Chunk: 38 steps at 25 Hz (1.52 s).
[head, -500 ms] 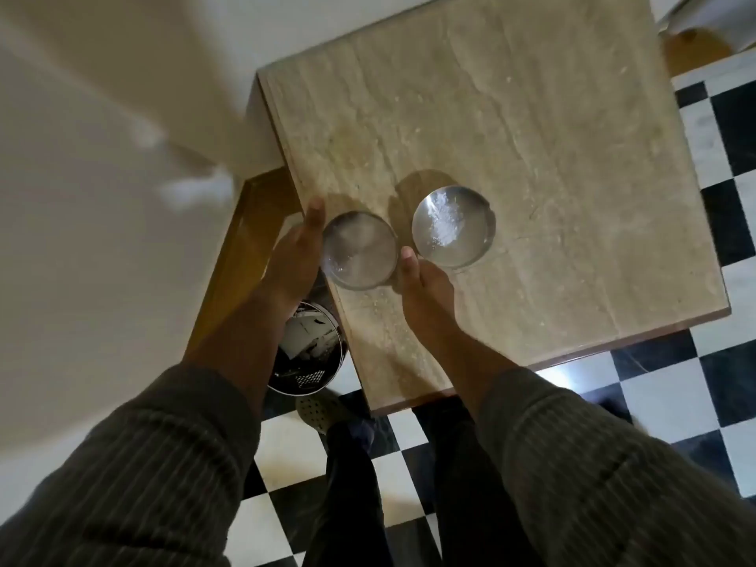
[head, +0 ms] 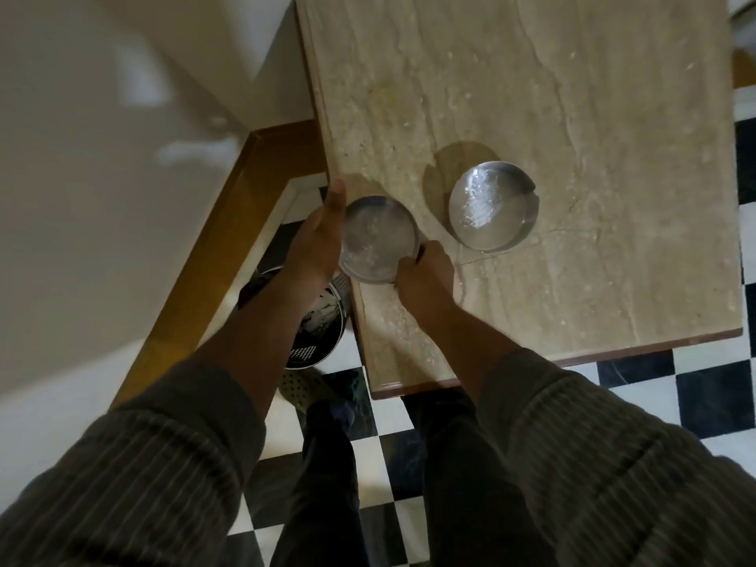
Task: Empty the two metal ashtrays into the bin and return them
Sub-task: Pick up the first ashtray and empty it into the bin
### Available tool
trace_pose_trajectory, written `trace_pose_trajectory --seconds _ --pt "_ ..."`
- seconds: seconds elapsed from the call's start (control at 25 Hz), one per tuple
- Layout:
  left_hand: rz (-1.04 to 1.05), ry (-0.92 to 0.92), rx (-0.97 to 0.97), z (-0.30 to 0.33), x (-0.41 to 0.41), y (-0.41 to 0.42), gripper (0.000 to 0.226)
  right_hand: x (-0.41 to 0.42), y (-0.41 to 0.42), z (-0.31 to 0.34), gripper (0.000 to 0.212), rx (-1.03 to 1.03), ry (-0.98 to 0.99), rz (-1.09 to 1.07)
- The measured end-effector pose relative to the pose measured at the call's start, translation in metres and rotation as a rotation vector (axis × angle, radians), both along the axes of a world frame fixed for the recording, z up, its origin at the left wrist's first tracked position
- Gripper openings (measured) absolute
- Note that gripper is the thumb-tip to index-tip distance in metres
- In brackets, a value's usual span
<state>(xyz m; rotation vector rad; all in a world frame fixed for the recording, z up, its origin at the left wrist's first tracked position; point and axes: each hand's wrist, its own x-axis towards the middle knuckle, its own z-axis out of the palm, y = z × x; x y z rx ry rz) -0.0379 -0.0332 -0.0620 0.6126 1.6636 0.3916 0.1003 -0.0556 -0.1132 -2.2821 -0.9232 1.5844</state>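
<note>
Both hands on the near ashtray at the table's left edge; second ashtray sits alone.

I see the left hand [head: 317, 239] cupped against the near ashtray [head: 378, 239] from its 9 o'clock side, thumb up along the rim; the right hand [head: 425, 276] grips it at about 4 o'clock, fingers curled on the rim; the dish overhangs the edge of the stone table [head: 593, 116], whether lifted or resting I cannot tell; pale residue shows inside it; the far ashtray [head: 491, 206] stands flat on the table at 2 o'clock from the first, near but apart, pale ash on its floor; the bin [head: 311, 337] is on the chequered floor [head: 716, 399] at 7 o'clock from the held dish, partly hidden by the left forearm.
</note>
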Motion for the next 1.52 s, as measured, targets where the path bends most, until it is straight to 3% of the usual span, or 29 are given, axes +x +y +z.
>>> trace_pose_trajectory --seconds 0.08,0.16,0.32,0.48,0.64,0.76,0.84,1.0,1.12,1.2,1.28,1.36,1.52 --pt "0.104 -0.015 -0.028 0.009 -0.005 -0.015 0.073 -0.007 -0.009 0.003 0.028 -0.019 -0.014 0.042" --pt "0.18 0.008 -0.04 0.012 -0.017 -0.035 0.06 -0.017 -0.018 0.006 0.023 -0.032 -0.001 0.109" --pt "0.292 0.033 -0.077 0.011 -0.049 -0.074 0.097 -0.048 -0.036 0.008 0.018 -0.011 0.026 0.244" --pt "0.381 0.038 -0.132 -0.004 -0.08 -0.099 0.09 -0.073 -0.052 -0.005 0.03 -0.066 0.072 0.363" --pt "0.405 0.01 -0.161 -0.031 -0.117 -0.127 0.137 -0.093 -0.066 -0.026 0.032 -0.289 0.301 0.343" --pt "0.407 -0.083 -0.241 -0.06 -0.146 -0.139 0.128 -0.1 -0.074 -0.038 0.035 -0.332 0.396 0.355" --pt "0.319 -0.167 -0.333 -0.077 -0.168 -0.139 0.116 -0.103 -0.073 -0.039 0.026 -0.224 0.356 0.506" --pt "-0.018 -0.338 -0.456 -0.099 -0.203 -0.123 0.094 -0.108 -0.064 -0.035 0.034 0.059 0.313 0.931" --pt "-0.265 -0.416 -0.491 -0.104 -0.207 -0.1 0.106 -0.109 -0.061 -0.039 0.047 0.253 0.329 1.1" --pt "-0.436 -0.396 -0.473 -0.111 -0.202 -0.092 0.101 -0.108 -0.058 -0.045 0.052 0.363 0.319 1.224" --pt "-0.535 -0.325 -0.419 -0.117 -0.196 -0.093 0.095 -0.106 -0.058 -0.051 0.051 0.46 0.283 1.328" --pt "-0.577 -0.2 -0.291 -0.123 -0.191 -0.102 0.106 -0.101 -0.06 -0.058 0.055 0.561 0.219 1.405" --pt "-0.672 0.294 0.231 -0.135 -0.178 -0.142 0.129 -0.092 -0.064 -0.051 0.094 0.64 0.128 1.422"
